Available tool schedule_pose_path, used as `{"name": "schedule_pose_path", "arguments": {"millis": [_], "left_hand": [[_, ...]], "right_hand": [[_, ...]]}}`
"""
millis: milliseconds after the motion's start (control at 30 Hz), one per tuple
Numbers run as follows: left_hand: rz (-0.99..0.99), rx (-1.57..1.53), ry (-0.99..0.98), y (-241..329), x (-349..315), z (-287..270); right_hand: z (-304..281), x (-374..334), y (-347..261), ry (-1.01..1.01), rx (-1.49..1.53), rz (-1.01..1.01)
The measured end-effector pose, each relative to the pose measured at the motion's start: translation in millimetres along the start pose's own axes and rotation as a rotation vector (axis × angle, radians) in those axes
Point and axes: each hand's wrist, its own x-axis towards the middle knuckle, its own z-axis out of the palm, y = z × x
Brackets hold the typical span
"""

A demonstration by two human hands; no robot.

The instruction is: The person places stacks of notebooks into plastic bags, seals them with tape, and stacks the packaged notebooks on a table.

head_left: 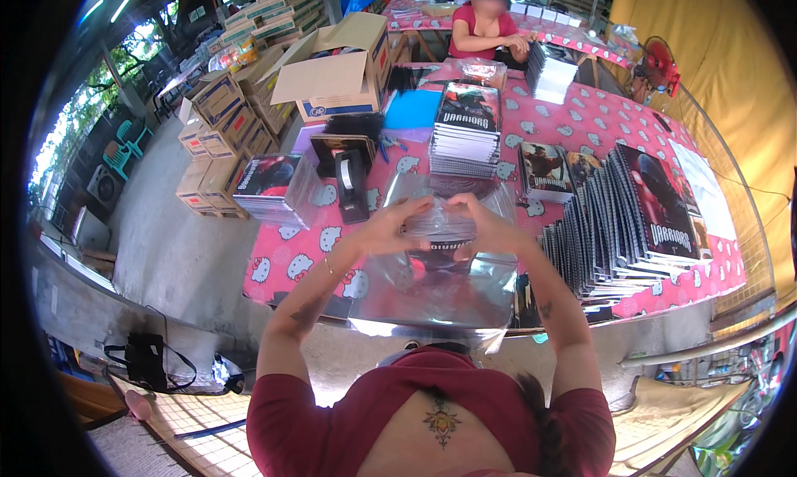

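Note:
A small stack of notebooks (441,220) with dark printed covers stands before me at the table's near side. My left hand (393,229) curves round its left side and my right hand (486,225) round its right, fingers bent and pressing inward. Clear plastic sheets or bags (440,293) lie beneath the stack and spread toward me over the table edge. Just beyond it rises a taller pile of notebooks (467,132). Left of my left hand is a black tape dispenser (352,190). The undersides of the held notebooks are hidden.
Many spiral notebooks (610,220) lean in rows on the right of the pink table (286,257). A plastic-wrapped stack (272,186) sits left. An open carton (340,70) stands at the far left. Across the table, another person (488,29) handles a notebook pile (550,70).

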Motion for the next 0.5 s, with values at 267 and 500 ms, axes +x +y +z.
{"name": "schedule_pose_path", "arguments": {"millis": [267, 500], "left_hand": [[0.16, 0.439, 0.055, 7, -16, 27], [-0.086, 0.375, 0.033, 22, 15, 19]], "right_hand": [[42, -11, -28, 0.319, -0.573, -0.07], [19, 17, -23, 0.252, -0.466, 0.082]]}}
